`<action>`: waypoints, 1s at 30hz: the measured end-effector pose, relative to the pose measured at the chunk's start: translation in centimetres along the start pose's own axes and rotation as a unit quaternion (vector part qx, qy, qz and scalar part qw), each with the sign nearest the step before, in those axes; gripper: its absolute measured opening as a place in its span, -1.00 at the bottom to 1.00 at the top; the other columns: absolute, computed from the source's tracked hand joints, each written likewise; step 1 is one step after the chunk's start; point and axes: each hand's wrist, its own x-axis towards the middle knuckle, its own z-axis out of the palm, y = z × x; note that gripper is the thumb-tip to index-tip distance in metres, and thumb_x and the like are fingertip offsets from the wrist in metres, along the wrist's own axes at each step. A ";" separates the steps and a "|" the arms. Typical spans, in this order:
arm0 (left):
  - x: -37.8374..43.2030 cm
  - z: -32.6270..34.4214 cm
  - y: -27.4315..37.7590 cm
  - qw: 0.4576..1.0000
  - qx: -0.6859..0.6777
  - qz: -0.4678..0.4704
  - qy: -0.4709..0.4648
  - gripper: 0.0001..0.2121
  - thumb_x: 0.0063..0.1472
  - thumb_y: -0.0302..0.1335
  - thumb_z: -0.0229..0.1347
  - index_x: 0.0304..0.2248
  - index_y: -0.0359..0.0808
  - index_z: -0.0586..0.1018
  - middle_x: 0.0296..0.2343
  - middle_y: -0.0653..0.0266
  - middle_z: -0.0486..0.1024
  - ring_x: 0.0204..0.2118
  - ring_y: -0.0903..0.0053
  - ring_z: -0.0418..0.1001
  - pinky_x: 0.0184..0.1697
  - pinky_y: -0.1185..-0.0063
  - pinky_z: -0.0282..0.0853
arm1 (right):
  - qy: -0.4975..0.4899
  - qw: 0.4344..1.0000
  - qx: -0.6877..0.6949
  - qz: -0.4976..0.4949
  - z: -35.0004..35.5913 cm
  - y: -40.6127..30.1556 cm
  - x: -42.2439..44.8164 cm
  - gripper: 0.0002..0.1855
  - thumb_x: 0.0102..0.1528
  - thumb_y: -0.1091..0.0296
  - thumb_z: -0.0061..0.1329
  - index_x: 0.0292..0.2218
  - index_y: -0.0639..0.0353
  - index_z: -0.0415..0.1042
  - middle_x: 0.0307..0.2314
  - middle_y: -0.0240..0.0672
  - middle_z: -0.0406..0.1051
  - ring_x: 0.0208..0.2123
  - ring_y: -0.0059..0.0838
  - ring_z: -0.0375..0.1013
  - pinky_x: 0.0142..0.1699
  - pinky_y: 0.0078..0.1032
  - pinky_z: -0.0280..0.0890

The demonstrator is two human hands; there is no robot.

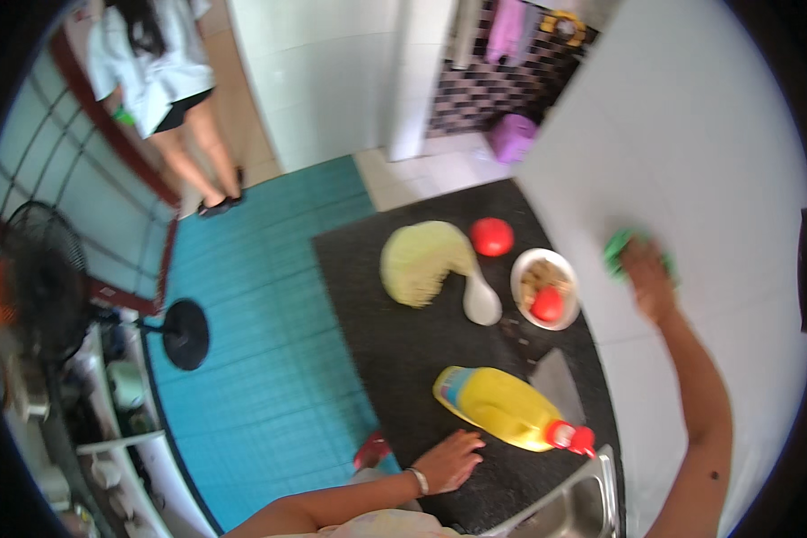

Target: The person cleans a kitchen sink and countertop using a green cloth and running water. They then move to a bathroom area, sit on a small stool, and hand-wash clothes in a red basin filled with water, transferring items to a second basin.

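Observation:
My right hand (647,276) presses a green cloth or scrubbing pad (620,250) flat against the white tiled wall (706,168). On the dark countertop (403,363) rests my left hand (449,463), fingers a little spread and holding nothing; a bracelet circles its wrist. Just beyond it lies a yellow plastic bottle (504,407) with a red cap, on its side. A flat metal blade (559,387), perhaps a cleaver, is partly hidden behind the bottle. Farther off sit a cut piece of cabbage (422,262), a white spoon (482,301) and a red tomato (491,237).
A white bowl (516,269) beside the wall holds brownish pieces and a red item. The steel sink (578,501) adjoins the counter's near end. A black standing fan (47,282) and shelves (121,440) line the left. Another person (155,74) stands by the doorway.

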 end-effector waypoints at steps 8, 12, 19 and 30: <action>-0.1 1.5 0.8 1.000 0.020 -0.004 -0.016 -0.81 0.07 -0.51 -0.05 -0.30 -0.40 0.39 -0.13 0.05 0.21 0.01 0.28 0.12 0.12 0.40 -0.03 | 0.092 0.964 -0.249 0.031 -3.0 0.4 20.7 -0.41 -0.06 0.32 -0.17 0.05 0.01 0.09 0.11 -0.38 -0.13 0.19 -0.39 -0.39 0.23 -0.24 -0.45; 1.1 1.5 0.4 0.999 -0.007 -0.008 -0.031 -0.79 0.08 -0.51 -0.07 -0.27 -0.42 0.37 -0.16 0.02 0.25 -0.02 0.25 0.16 0.09 0.41 0.01 | -0.047 0.978 -0.190 -0.067 4.2 0.3 18.8 -0.49 -0.14 0.29 -0.10 -0.07 -0.05 0.26 0.05 -0.43 0.01 0.18 -0.43 -0.29 0.23 -0.26 -0.44; 0.9 -1.3 0.4 0.996 0.078 -0.047 -0.022 -0.74 -0.01 -0.48 0.01 -0.26 -0.31 0.40 -0.30 0.15 0.32 -0.18 0.28 0.28 -0.05 0.42 0.14 | -0.076 0.967 -0.142 -0.196 8.6 -4.0 12.4 -0.63 -0.10 0.39 -0.20 -0.18 0.01 0.34 -0.03 -0.49 0.16 0.16 -0.46 -0.21 0.23 -0.24 -0.34; 1.0 0.0 0.7 0.996 0.083 -0.007 -0.022 -0.77 -0.08 -0.50 0.05 -0.34 -0.23 0.43 -0.35 0.21 0.35 -0.25 0.32 0.32 -0.16 0.43 0.22 | -0.161 0.959 -0.147 -0.182 9.9 -3.7 -2.1 -0.66 -0.08 0.34 -0.24 -0.22 0.04 0.38 -0.06 -0.52 0.18 0.17 -0.47 -0.26 0.22 -0.15 -0.49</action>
